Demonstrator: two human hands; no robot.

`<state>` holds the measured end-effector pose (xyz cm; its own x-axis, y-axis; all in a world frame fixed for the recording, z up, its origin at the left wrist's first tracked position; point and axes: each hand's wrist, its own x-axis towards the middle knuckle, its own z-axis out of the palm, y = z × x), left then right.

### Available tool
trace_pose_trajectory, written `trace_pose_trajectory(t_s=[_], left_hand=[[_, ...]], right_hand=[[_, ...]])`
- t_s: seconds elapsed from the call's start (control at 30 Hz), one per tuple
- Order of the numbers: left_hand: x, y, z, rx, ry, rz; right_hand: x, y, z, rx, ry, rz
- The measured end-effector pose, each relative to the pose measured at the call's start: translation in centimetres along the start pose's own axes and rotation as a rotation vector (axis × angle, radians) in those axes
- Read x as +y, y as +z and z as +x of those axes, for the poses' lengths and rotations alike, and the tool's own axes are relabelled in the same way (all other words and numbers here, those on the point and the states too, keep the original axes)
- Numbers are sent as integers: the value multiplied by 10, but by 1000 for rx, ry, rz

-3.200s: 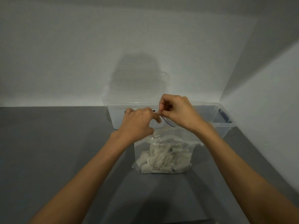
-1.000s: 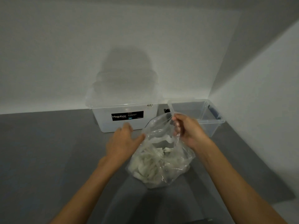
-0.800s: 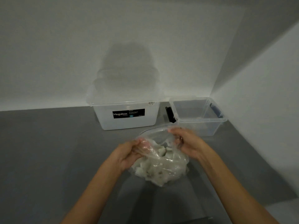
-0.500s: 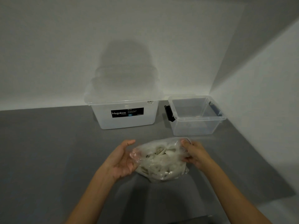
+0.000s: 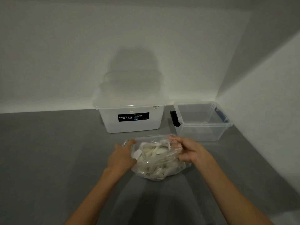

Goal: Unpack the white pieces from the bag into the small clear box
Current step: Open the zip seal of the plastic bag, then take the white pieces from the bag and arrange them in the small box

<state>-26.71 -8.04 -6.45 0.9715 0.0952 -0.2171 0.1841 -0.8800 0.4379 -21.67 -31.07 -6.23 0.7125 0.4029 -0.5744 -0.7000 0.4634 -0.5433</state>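
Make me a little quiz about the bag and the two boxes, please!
1. True or false: the bag lies inside the small clear box.
2. Which box wears the black Megabox label? A: the big box. B: the small clear box.
3. Fill in: the left hand and the right hand both touch the ___.

Key: 1 false; 2 A; 3 bag.
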Motion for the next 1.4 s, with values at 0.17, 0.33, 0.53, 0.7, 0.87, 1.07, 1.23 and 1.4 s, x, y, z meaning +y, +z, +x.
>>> trace_pose_trajectory(t_s=[0.17, 0.33, 0.53, 0.7, 0.87, 1.07, 1.23, 1.4], left_hand=[[-3, -13, 2, 17, 28, 6], [-2, -11, -10, -40, 54, -28], [-7, 8, -4, -144, -32, 81], [-11, 15, 17, -254, -29, 112], [-6, 26, 26, -353, 38, 1], [-11, 20, 43, -327, 70, -160], [-24, 40, 35, -376, 2, -220], [-27, 29, 36, -406, 11, -119]], right_hand=[[-12, 2, -18, -62, -140, -186], [-4, 16, -31, 339, -428, -1099], [39, 2, 11, 424, -336, -1678], [33, -11, 18, 390, -257, -1780], [31, -20, 8, 333, -308, -1597], [19, -26, 20, 335, -431, -1441], [25, -15, 25, 215, -337, -1501], [15, -16, 29, 184, -191, -1591]])
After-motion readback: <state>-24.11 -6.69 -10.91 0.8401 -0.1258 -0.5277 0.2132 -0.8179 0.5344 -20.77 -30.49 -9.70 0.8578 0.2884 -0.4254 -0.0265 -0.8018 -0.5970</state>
